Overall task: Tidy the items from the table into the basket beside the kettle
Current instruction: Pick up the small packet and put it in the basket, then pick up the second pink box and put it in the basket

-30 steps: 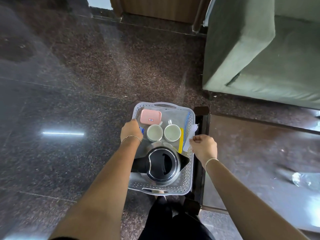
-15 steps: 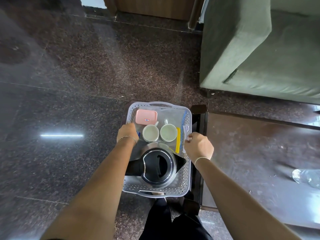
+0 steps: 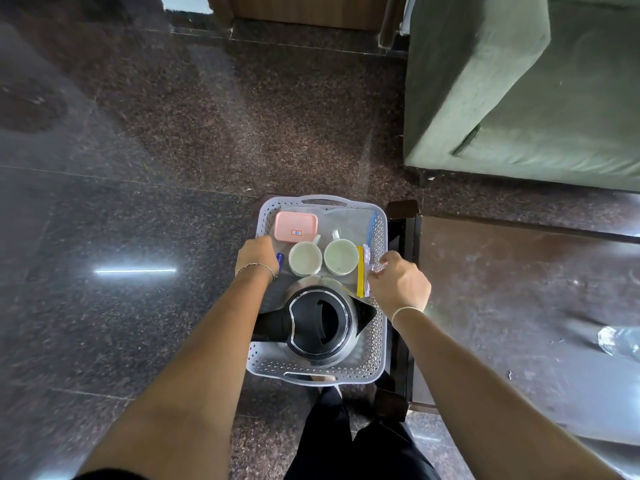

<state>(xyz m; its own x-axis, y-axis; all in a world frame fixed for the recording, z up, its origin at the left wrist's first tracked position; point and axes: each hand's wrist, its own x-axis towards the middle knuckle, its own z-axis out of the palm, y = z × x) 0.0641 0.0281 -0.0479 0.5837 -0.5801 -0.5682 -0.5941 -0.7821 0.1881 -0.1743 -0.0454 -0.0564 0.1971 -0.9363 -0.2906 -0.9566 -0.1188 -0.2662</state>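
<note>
A white perforated basket [image 3: 378, 355] holds a black and steel kettle [image 3: 320, 323] at its near end. Beyond the kettle stand two white cups [image 3: 304, 258] [image 3: 340, 256], with a pink lidded box [image 3: 295, 226] at the far left. A clear zip bag with a yellow strip [image 3: 361, 271] lies along the basket's right side. My left hand [image 3: 257, 255] grips the basket's left wall, a blue item peeking out beside it. My right hand [image 3: 398, 282] pinches the clear bag at the right wall.
The basket is over a dark speckled stone floor. A dark wooden table [image 3: 519, 306] with a glossy top lies right of it, a clear bottle [image 3: 620, 342] on its right part. A green sofa [image 3: 519, 91] stands at the far right. My dark trousers show below.
My right hand has pushed the clear bag down from above the rim into the basket's right side. My left hand has kept its grip on the left wall.
</note>
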